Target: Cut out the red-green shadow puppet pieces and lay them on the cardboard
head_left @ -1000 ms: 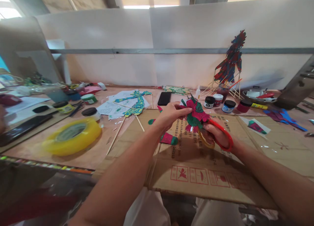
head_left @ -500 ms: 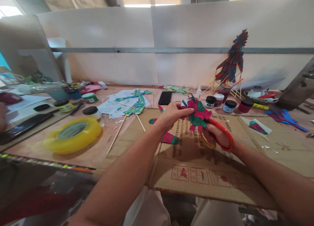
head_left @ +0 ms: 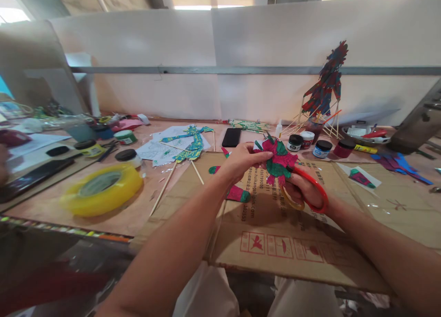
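Pinched between the thumb and fingers of my left hand (head_left: 248, 160) is a pink and green paper cutout (head_left: 278, 157) with a jagged outline. My right hand (head_left: 303, 186) grips red-handled scissors (head_left: 319, 188) at the cutout's lower right edge; the blades are mostly hidden behind the paper. Below, a cardboard sheet (head_left: 268, 225) covers the table's front. Another pink and green paper piece (head_left: 237, 194) lies on it, partly behind my left forearm. To the right, a small painted piece on white paper (head_left: 361, 178) rests on the cardboard.
A large yellow tape roll (head_left: 103, 188) lies at left. Behind are a blue-green stick puppet (head_left: 193, 144), a black phone (head_left: 231, 137) and several paint jars (head_left: 322, 149). At back right stands a tall red-blue puppet (head_left: 325, 80) on sticks. Blue and purple scraps (head_left: 403, 167) lie at right.
My right hand and the scissors have shifted very slightly against the cutout's edge. My left hand keeps its hold in the same place.
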A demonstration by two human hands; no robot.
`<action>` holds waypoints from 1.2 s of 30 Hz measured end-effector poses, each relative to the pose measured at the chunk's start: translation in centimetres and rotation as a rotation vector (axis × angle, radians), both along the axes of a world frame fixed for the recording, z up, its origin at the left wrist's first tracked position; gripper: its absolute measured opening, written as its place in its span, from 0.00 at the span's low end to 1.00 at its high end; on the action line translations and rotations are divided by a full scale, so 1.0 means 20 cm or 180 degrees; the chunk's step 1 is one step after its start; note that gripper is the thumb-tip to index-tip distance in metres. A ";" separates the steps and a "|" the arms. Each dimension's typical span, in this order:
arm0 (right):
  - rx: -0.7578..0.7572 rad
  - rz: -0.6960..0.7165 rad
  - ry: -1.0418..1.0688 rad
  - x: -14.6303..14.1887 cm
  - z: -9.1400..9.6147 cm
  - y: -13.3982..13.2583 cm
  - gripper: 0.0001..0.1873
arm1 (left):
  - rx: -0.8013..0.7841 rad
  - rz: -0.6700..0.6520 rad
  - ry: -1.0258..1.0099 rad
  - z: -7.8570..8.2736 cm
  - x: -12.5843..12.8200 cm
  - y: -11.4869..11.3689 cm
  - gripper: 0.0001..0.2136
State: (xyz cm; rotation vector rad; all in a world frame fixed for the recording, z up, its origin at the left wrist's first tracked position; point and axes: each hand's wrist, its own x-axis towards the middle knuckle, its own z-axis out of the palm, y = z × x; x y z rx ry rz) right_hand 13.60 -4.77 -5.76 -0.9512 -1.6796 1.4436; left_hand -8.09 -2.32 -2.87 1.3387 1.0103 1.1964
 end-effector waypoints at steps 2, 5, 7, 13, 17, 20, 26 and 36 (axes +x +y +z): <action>0.0023 -0.0023 -0.0068 0.00 0.01 0.00 0.20 | 0.0013 0.0000 -0.0014 0.00 0.00 0.00 0.18; 0.0048 -0.0015 -0.0139 0.00 0.01 0.00 0.23 | 0.0003 -0.0008 -0.0085 -0.01 0.00 0.00 0.18; 0.0077 0.0036 -0.0189 0.00 0.02 -0.01 0.25 | -0.0015 0.0012 -0.0119 -0.01 0.00 0.00 0.18; 0.0113 -0.0018 -0.0212 0.00 0.01 -0.01 0.28 | -0.0076 0.0041 -0.0257 0.00 0.01 0.00 0.15; 0.0016 -0.0135 -0.0187 0.00 -0.01 -0.01 0.28 | -0.0212 0.0147 -0.0449 0.00 0.01 -0.01 0.13; 0.0076 -0.0405 -0.0109 0.01 -0.03 0.02 0.23 | -0.0283 0.0295 -0.0658 0.00 0.01 0.00 0.14; 0.0566 -0.0734 0.0435 0.05 -0.03 0.10 0.11 | -0.0251 0.0242 -0.0840 -0.01 0.00 0.01 0.16; 0.0827 -0.0814 0.0605 0.00 0.00 0.08 0.19 | -0.0224 -0.0596 0.0603 -0.05 0.04 -0.04 0.07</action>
